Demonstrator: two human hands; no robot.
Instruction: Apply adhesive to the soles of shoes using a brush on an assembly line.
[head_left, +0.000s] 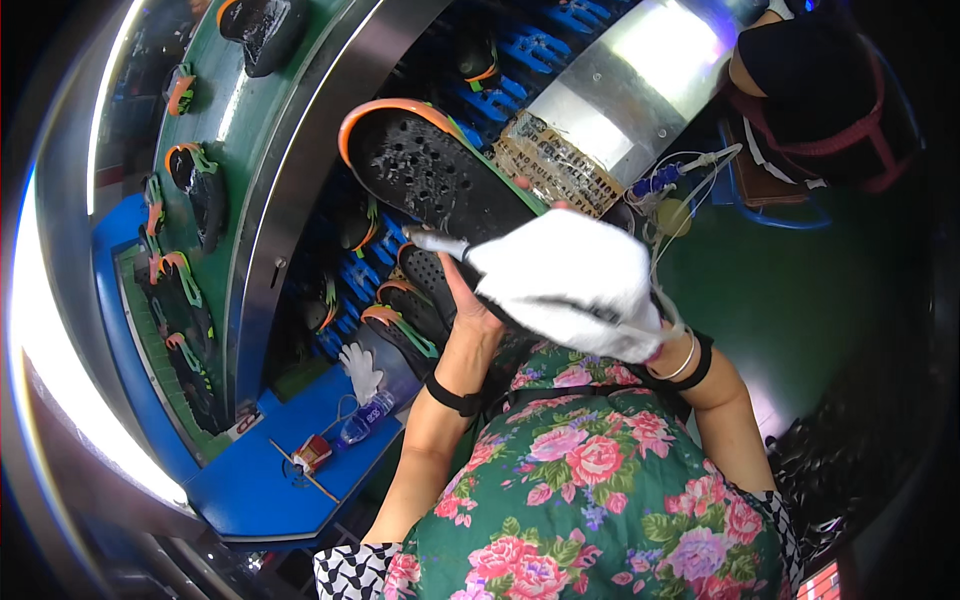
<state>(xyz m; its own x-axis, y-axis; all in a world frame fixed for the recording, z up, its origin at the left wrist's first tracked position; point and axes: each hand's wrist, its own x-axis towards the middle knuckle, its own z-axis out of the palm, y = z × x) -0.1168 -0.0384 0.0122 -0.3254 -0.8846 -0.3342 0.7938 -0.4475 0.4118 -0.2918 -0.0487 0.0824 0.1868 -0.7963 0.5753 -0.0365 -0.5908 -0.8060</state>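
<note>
A floral apron (590, 460) is nearest, with both forearms reaching up past it, elbows bent. The left hand (478, 318) is bare, its wrist below the black shoe (480, 190); it grips the near edge with the thumb up, and fingertips at the far edge seem to be its own. The right hand (565, 280), in a blurred white glove, is bent over the shoe's near end; its fingers cannot be made out, but it appears closed round a slim pale tool (440, 242), perhaps a brush, pointing left. The shoe is held tilted, orange-rimmed toe up and left, wet-looking gloss on its perforated inside. I judge the step to be coating that surface; the next move calls for a steady left grip and even strokes. Beyond are more shoes on a blue rack (530, 45) and a green belt (310, 40).
</note>
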